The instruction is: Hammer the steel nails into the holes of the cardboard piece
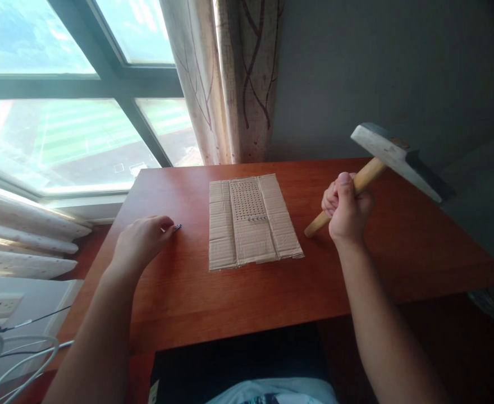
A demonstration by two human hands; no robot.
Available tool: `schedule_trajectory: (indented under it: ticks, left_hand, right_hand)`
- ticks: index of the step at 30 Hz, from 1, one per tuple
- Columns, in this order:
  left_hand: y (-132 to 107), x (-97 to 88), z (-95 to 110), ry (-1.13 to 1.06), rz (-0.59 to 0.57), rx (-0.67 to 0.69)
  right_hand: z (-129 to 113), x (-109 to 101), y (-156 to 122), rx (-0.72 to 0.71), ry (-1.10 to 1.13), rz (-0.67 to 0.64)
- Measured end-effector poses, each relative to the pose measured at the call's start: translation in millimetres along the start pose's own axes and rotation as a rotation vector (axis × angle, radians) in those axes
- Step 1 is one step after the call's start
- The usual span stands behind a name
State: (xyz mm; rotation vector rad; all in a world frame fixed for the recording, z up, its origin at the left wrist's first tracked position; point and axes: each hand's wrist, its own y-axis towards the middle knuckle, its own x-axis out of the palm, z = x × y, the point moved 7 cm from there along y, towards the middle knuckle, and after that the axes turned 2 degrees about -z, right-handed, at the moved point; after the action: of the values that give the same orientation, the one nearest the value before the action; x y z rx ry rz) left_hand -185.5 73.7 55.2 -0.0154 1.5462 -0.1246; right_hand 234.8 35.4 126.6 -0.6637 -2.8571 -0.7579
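Note:
My right hand (348, 207) is wrapped round the wooden handle of a hammer (369, 174), thumb along the handle. The hammer's grey metal head is raised at the upper right, above the table's right side. At the left, my left hand (141, 241) is low over the table, its fingertips pinched at a small dark metal piece (178, 227), too small to name surely. Between my hands lies a flat piece of creased cardboard (255, 241). Its middle panel has a grid of small holes (247, 199), with a row of small metallic pieces (257, 218) along the grid's near edge.
The reddish-brown wooden table (175, 303) reaches to the wall and the window (82, 129). A patterned curtain (222, 84) hangs behind it. White cables (28, 348) and a wall socket (5, 307) are at the lower left, beside the table.

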Motion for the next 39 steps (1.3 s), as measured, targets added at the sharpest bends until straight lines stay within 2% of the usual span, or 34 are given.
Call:
schedule_trajectory:
  ticks: [4, 9, 14, 16, 18, 21, 23, 25, 28, 31, 35, 39]
  left_hand:
    - [1, -3.4, 5, 0.035, -0.018, -0.009]
    - [4, 1.2, 5, 0.071, -0.085, -0.042]
    - [7, 2.2, 7, 0.101, -0.098, -0.024]
    - [5, -4.8, 11, 0.107, -0.079, -0.037]
    - [-1, -20.8, 15, 0.096, 0.005, -0.083]
    - [-15, -54.6, 33, -0.072, 0.232, -0.104]
    - [-22, -71.0, 54, -0.355, 0.34, -0.007]
    - [-24, -78.7, 80, -0.65, 0.377, 0.132]
    - [-18, -75.9, 119, -0.935, 0.338, 0.321]
    - [-9, -65.6, 144, -1.005, 0.313, 0.407]
    - [-6, -54.6, 150, -1.014, 0.328, 0.425]
    - [-12, -53.3, 148, -0.989, 0.349, 0.441]
  right_hand:
    - [0, -3, 2, -0.01, 0.029, 0.002]
    - [-2, -7, 2, -0.008, 0.019, 0.006]
    - [-4, -9, -2, -0.021, 0.01, 0.013]
    - [-4, -9, -2, -0.026, 0.006, 0.018]
    - [-5, -8, -3, -0.027, 0.012, 0.013]
    - [-5, -6, -4, -0.03, 0.037, 0.0]
    - [-5, -6, -4, -0.033, 0.047, -0.003]
    - [-5, -6, -4, -0.032, 0.042, -0.001]
    - [-5, -5, -4, -0.034, 0.038, -0.002]
    - [-5, -5, -5, -0.034, 0.025, 0.0]
    - [-7, -3, -6, -0.025, -0.004, 0.008]
    - [-8, -1, -5, -0.028, -0.007, 0.006]
